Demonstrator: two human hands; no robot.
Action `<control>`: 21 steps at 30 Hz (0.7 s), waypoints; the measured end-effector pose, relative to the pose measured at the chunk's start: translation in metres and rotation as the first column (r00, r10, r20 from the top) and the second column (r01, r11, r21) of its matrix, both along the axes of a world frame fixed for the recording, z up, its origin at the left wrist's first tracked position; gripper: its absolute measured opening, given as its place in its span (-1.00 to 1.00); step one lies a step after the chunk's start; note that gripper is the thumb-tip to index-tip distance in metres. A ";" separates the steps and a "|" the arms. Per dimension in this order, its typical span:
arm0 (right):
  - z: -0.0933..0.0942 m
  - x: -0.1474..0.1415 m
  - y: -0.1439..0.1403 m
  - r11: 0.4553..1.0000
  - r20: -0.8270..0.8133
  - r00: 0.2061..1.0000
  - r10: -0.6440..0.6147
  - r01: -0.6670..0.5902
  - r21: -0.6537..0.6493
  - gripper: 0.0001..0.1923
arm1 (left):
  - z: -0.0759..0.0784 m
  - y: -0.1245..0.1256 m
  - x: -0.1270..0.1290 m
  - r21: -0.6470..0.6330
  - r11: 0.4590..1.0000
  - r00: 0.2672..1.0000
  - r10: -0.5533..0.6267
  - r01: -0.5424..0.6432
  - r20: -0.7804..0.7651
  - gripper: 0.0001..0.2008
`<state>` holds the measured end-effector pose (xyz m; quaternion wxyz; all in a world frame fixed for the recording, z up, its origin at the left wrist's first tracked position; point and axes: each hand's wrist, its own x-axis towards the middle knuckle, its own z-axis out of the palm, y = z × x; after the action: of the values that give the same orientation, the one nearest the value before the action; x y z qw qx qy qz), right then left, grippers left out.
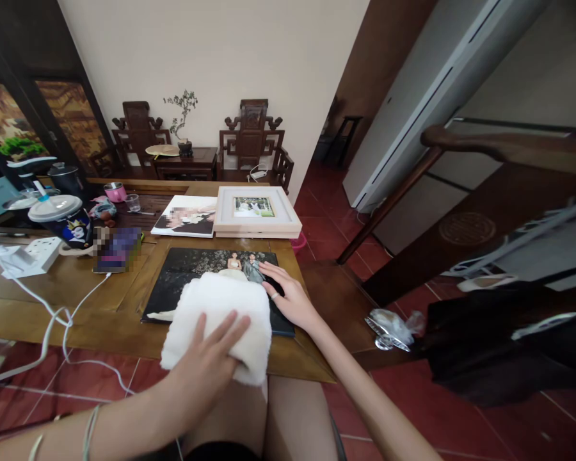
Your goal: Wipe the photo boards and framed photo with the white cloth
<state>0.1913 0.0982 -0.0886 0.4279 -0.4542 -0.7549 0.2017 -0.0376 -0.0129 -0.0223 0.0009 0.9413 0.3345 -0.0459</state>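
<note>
1. At the table's near edge, the left hand [216, 352] lies on a thick, fluffy white cloth [230, 294], its fingers slightly apart and pressed flat on the fabric. The cloth covers part of the album below and overhangs the table's near edge.
2. The right hand [292, 301], wearing a ring, rests on the right part of a flat, dark rectangular photo album [187, 262] showing a couple; its fingers are stretched out and close together.
3. The album lies near the near right corner of a brown wooden table [96, 314].
4. To its left are a phone [120, 251] with a blurred-out screen, a white power strip [43, 255] and a dark blue cup with a white lid [77, 227].
5. Toward the far right corner, a white-edged photo panel [185, 218] sits just beside a pale box-like picture frame [288, 221].
6. Beyond the far edge stand dark carved wooden chairs [253, 137] and a potted bonsai [185, 105].
</note>
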 end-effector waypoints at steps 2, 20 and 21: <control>-0.001 0.000 0.000 1.000 0.000 1.000 -0.002 0.002 0.000 -0.63 | 0.007 0.023 0.001 -0.028 0.998 0.999 0.052 -0.052 0.002 -0.65; 0.000 0.001 0.000 1.000 0.005 1.000 0.005 -0.005 0.000 -0.64 | -0.002 0.013 -0.002 -0.043 0.998 0.992 0.040 -0.035 0.123 -0.66; 0.001 0.001 0.000 1.000 0.004 1.000 0.007 -0.007 -0.003 -0.64 | 0.000 0.002 -0.005 -0.066 0.998 0.992 0.009 -0.001 0.126 -0.64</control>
<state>0.1927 0.0983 -0.0879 0.4252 -0.4526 -0.7570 0.2032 -0.0425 -0.0107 -0.0219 0.0530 0.9409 0.3345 0.0028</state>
